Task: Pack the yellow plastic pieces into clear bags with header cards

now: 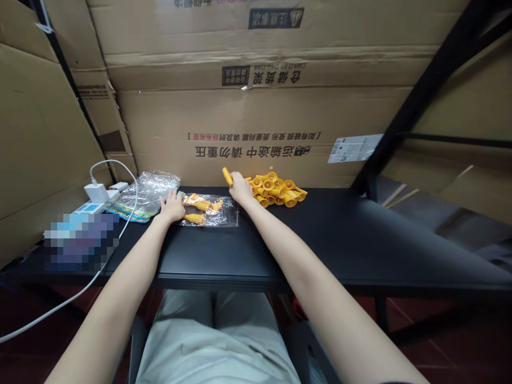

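My left hand [173, 207] lies with spread fingers at the left edge of a clear plastic bag [230, 217]. Inside that bag are several yellow-orange plastic pieces [196, 217]. A yellow plastic piece [227, 176] is gripped in my closed right hand [241, 190], its one end sticking out upper left; the rest is hidden by the fingers. Just right of this hand rises a pile of yellow flared plastic pieces [276, 188], their round cup-like ends mostly turned toward me.
Clear empty bags [154, 186] lie on the left, over something colourful. A power strip [90, 208] with a white charger [97, 190] stands there, its cable [90, 285] hanging over the edge. Cardboard [256, 117] walls the back of the black table [328, 240]; a black post [416, 96] slants right.
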The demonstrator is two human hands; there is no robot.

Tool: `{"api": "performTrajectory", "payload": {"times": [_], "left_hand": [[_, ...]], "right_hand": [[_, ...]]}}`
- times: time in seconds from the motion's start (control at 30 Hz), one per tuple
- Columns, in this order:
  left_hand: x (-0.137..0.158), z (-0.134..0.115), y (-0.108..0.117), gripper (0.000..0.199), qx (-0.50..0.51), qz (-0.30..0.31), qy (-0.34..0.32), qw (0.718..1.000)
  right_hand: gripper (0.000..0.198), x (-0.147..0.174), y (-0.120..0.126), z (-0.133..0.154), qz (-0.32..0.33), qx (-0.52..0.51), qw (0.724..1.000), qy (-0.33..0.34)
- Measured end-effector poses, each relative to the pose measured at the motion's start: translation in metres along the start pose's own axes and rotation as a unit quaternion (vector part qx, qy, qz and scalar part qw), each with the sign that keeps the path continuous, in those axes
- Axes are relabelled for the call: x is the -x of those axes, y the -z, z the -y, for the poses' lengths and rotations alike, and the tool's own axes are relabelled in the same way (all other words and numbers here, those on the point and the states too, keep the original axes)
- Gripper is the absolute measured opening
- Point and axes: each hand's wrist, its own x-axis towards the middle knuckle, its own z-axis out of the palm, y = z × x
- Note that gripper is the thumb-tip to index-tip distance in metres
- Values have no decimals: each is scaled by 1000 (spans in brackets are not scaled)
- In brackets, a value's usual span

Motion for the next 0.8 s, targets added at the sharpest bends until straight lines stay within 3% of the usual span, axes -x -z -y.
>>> {"api": "performTrajectory", "payload": {"times": [0.07,0.13,0.2,0.3,0.37,0.5,0.57,0.8], "left_hand": [[-2,0,-3,59,9,-2,7,1000],[-3,0,-6,59,19,-6,11,1000],[-4,0,-9,59,31,-18,10,999],[-6,0,-13,60,50,-45,3,998],[-6,-1,-15,59,63,-56,-3,996],[-7,-1,-16,55,86,-55,-13,995],[-8,-1,-15,53,97,-53,-13,994],[-8,-2,-13,48,128,-51,-7,990]], "right_hand": [[27,-3,10,-1,-60,-95,993,-42],[24,-5,19,-1,-99,-219,965,-103],[20,-2,27,-1,-106,-362,910,-170],[11,10,37,-1,-88,-544,802,-231],[14,21,40,-1,-73,-613,746,-252],[20,37,34,-1,-22,-686,659,-309],[20,41,27,0,1,-702,629,-334],[13,51,14,9,101,-720,579,-369]]}}
